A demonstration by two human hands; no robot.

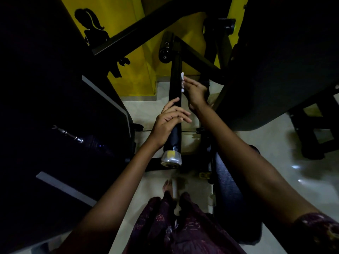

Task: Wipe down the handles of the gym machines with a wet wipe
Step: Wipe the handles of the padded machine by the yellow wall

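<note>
Wiping is happening on the bar (175,99), a long black padded handle running away from the person toward the yellow wall (128,66), w/ a silver cap (171,159) on the near end. Wipe (182,79), small and white, is sitting against the bar's right side, roughly mid-length, well up from the cap.

Right hand (195,90) is pressing the wipe onto the bar; fingers are reaching fwd and lying close together over it, w/ the fingertips pinning it. Can't tell if the thumb is hooking under, it's hidden. Reaching that far up prob. means the upper stretch is the part being cleaned now.

Left hand (169,121) is resting on the bar lower down, nearer the cap, fingers fairly straight and slightly spread, laid across the top rather than wrapped round. Looks like it's steadying the bar so it isn't swinging under the rubbing, and staying clear of the wipe's path.

Around them: dark machine frame (143,30) crossing diagonally above, big black pad (275,70) to the right, another dark machine (55,125) to the left, pale tiled floor (275,171) below. Person's patterned clothing (174,226) and a bare foot (167,186) are showing at the bottom. Room's v. dim, so finer detail on the bar isn't readable.
</note>
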